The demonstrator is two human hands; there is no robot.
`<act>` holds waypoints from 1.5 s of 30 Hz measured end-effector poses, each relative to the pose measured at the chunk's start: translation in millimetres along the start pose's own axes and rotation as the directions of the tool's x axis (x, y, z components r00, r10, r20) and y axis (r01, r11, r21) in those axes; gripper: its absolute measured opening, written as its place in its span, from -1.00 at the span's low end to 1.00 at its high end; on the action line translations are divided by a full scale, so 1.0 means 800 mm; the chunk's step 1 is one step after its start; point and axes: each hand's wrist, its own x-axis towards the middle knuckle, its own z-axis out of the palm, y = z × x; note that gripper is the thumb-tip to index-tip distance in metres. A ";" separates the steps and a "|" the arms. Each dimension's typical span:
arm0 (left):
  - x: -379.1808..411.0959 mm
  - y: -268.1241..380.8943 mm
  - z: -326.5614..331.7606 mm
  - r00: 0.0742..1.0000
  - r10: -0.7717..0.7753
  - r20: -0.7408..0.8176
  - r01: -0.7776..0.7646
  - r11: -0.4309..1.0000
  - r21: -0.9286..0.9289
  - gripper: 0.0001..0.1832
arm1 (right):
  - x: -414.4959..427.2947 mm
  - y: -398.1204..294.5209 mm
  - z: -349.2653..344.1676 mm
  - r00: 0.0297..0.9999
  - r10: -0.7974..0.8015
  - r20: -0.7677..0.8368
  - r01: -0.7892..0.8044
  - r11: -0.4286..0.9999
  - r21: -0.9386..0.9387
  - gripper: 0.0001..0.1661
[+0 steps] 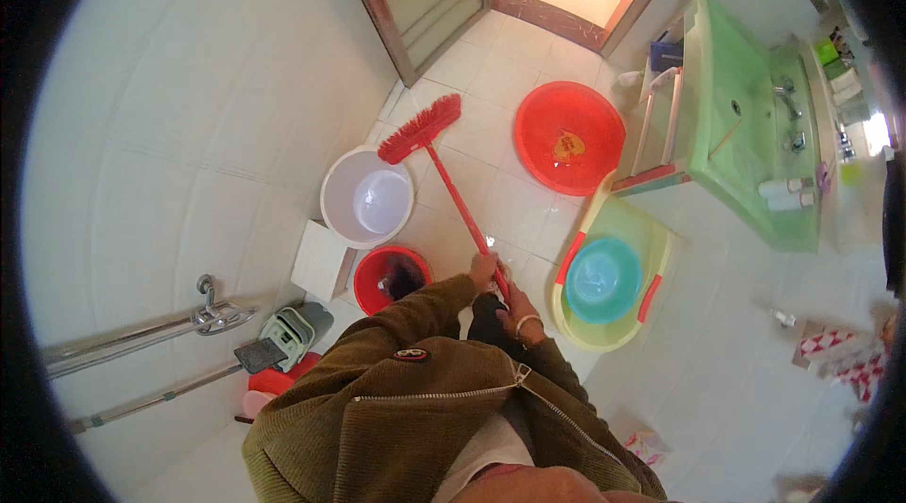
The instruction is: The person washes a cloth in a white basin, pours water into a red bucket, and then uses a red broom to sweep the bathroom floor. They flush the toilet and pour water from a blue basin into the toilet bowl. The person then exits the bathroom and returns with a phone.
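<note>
A red broom with a long handle (456, 200) slants across the middle of the view. My left hand (484, 272) grips its handle partway down. Closer to my body, my right hand (522, 313), with a bracelet at the wrist, is wrapped around the handle near its end. The bristled broom head (420, 128) points away from me and overlaps the rim of a white bucket (347, 209). Whether the head touches that rim or the floor, I cannot tell. A red bucket (368, 276) with a dark inside stands beside my left forearm.
To the right lies a red basin (531, 128) on the tiled floor (488, 184). A blue basin (601, 280) sits inside a yellow-green tub (577, 333). A green washbasin (736, 64) stands on the right, and a doorway with a dark sill (548, 16) opens ahead. A flat mop (260, 356) leans left.
</note>
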 end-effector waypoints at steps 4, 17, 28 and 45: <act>0.106 0.042 -0.008 0.967 -0.050 -0.251 0.031 0.996 -0.079 -0.68 | 0.039 0.012 -0.063 0.984 0.037 0.174 -0.033 0.999 -0.029 -0.11; 0.315 0.211 -0.128 0.926 -0.137 -0.353 0.007 0.938 -0.347 -0.73 | 0.247 -0.093 -0.148 0.867 0.138 0.478 -0.477 0.503 0.721 -0.50; 0.342 0.012 -0.071 0.934 -0.093 0.346 -0.358 -0.184 0.916 -0.60 | 0.167 -0.121 -0.200 0.833 0.391 0.390 -0.525 0.337 0.782 -0.44; 0.489 0.377 0.067 0.988 0.156 -0.016 -0.130 0.875 0.465 -0.63 | 0.452 -0.126 -0.190 0.876 0.463 0.136 -0.225 0.142 0.964 -0.77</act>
